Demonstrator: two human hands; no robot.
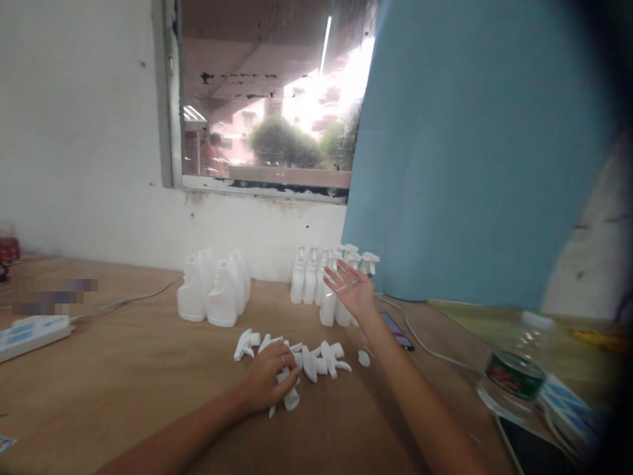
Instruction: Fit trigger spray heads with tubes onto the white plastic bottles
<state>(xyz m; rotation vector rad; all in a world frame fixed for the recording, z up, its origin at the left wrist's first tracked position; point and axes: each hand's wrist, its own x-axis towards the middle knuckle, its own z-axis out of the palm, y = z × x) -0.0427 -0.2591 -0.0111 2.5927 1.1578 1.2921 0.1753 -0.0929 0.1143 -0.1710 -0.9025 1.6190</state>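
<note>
My left hand point(271, 377) is low over a loose row of white trigger spray heads in the middle of the table. Its fingers curl round one spray head point(291, 398), whose end shows below the thumb. Other spray heads lie close by, one to the left point(246, 344) and one to the right point(332, 358). Farther forward, my right hand point(353, 290) is raised with its fingers stretched out and apart. A thin pale streak crosses its palm; I cannot tell what it is. Behind it stand white spray bottles point(310, 282) with heads fitted, partly hidden by the hand.
Several headless white bottles point(222, 300) stand at the back left. At right are a phone point(396, 331), a clear water bottle point(514, 373), a dark-screened device point(531, 452) and cables. A power strip point(34, 336) lies at left. Wall and blue sheet point(475, 152) bound the table's back.
</note>
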